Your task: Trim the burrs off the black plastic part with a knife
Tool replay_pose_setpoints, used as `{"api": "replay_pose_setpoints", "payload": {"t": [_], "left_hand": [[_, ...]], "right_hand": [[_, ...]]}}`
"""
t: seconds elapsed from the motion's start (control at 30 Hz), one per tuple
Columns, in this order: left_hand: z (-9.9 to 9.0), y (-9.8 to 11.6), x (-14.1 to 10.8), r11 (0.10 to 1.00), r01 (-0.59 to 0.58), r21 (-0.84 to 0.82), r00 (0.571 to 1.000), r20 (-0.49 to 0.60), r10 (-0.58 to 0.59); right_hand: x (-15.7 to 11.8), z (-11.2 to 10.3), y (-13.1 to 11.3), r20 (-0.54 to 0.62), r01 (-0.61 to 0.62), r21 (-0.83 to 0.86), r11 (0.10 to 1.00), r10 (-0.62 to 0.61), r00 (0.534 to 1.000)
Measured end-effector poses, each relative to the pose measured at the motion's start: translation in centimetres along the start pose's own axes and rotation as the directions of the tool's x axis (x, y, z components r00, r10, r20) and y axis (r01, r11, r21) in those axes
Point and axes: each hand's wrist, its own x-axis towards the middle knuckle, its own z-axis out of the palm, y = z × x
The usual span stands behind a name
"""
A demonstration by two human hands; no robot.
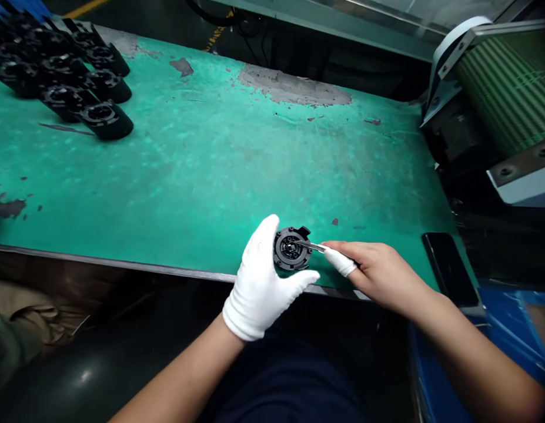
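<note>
From where I stand, the round black plastic part point(290, 249) is well left of the smartphone point(451, 267), held by its side in the white-gloved left hand point(266, 279); whether it also rests on the green surface point(254, 158), I can't tell. The right hand point(373, 267), nearer the phone, pinches a slim metal tool point(316, 247), its tip over the part's middle. I'd judge the part light and stiff, perhaps slick under cloth, its fine inner features easiest to scratch. The outer rim looks the best hold, leaving that centre and the projecting tab free.
</note>
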Motion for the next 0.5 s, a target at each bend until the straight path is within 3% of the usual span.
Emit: {"api": "replay_pose_setpoints", "payload": {"t": [0.13, 0.5], "left_hand": [[0.7, -0.4, 1.1, 1.000, 0.000, -0.003, 0.998, 0.063, 0.000], [0.7, -0.3, 0.9, 1.000, -0.005, -0.025, 0.999, 0.034, 0.006]], "right_hand": [[-0.1, 0.1, 0.0, 0.021, 0.015, -0.085, 0.996, -0.013, 1.000], [-1.4, 0.7, -1.0, 0.062, -0.003, -0.115, 0.993, 0.010, 0.998]]}}
